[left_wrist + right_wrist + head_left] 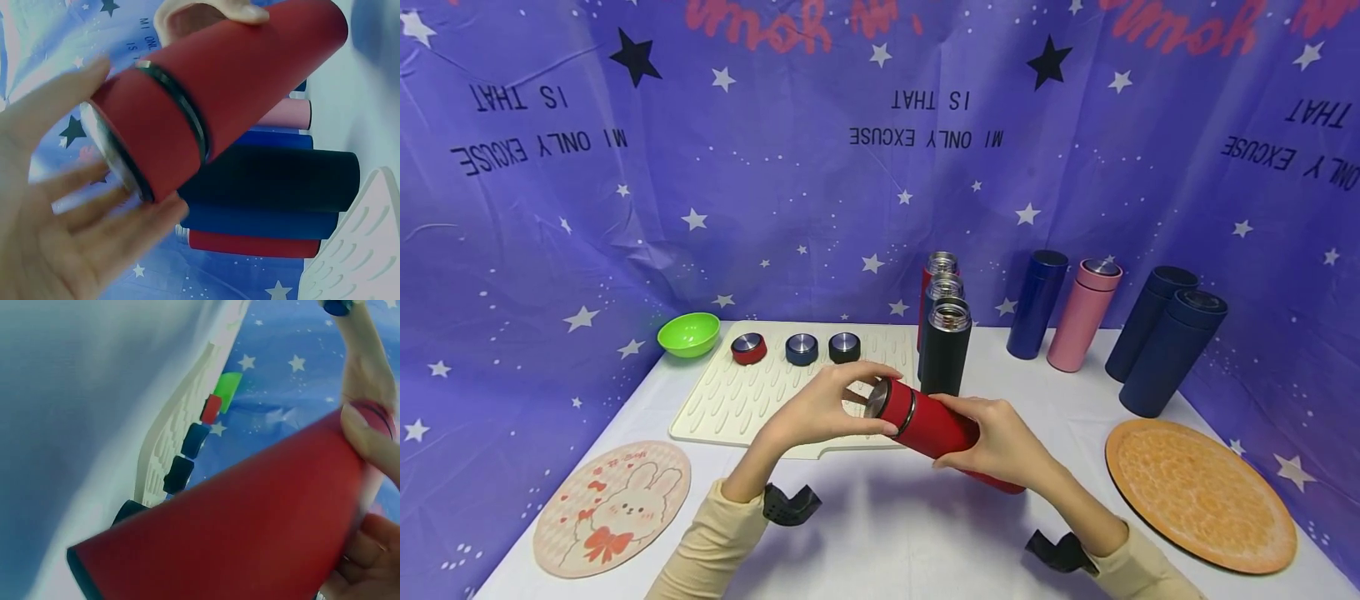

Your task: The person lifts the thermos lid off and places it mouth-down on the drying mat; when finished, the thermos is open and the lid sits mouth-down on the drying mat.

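Above the near part of the white surface (880,542), a red bottle (946,429) was held tilted between two hands, its top end raised toward the left. The right hand's grip (1000,442) was wrapped round its middle. The left hand's grip (822,408) was closed about the red lid (897,403), thumb on the near side; a shiny dark ring (181,103) ran just below that lid. Beyond stood a lidless black bottle (946,350), with lidless blue (943,287) and red ones (942,262) behind it. Three caps, red (748,354), blue (802,354) and black (845,352), sat in a row on a white tray (722,412), near a green bowl (688,335). Farther right stood a blue bottle (1036,312), a pink bottle (1082,321) and two navy bottles (1172,358), beyond a round orange mat (1202,496). A round rabbit mat (617,508) lay at the left.
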`<state>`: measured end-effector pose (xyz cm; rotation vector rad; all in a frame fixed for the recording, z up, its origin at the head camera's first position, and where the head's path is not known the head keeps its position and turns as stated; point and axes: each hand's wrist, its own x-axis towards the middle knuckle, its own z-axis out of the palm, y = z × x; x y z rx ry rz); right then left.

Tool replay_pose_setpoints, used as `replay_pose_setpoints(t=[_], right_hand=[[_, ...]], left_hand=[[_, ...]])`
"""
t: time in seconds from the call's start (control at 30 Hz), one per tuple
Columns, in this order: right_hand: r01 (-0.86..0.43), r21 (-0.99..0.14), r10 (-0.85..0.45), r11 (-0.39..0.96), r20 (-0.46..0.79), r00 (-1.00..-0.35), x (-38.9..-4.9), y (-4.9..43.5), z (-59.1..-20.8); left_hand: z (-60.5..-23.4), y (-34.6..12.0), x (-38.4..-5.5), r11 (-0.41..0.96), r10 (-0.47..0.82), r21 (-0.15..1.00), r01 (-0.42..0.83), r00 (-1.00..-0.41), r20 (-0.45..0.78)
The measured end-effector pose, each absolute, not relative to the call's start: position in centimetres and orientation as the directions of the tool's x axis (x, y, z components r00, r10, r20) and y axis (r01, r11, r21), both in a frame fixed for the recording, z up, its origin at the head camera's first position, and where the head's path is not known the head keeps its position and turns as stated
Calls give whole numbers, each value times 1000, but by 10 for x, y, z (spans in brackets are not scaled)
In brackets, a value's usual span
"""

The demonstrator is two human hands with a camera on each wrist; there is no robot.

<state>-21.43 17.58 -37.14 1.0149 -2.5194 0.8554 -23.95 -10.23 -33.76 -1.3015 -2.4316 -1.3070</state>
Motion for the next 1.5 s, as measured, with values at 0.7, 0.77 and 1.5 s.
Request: replay_pose_setpoints(t=[0.7, 0.77, 1.5], right_hand=[[-720, -345, -509, 601, 530, -679, -212, 174, -371], [-715, -361, -511, 598, 516, -687, -213, 175, -371], [-707, -343, -509, 618, 512, -692, -215, 178, -370]], left_hand=[[-339, -101, -239, 325, 575, 703, 632, -723, 384], [-339, -101, -240, 306, 605, 683, 663, -690, 398], [-343, -99, -241, 294, 564, 732, 615, -730, 387]])
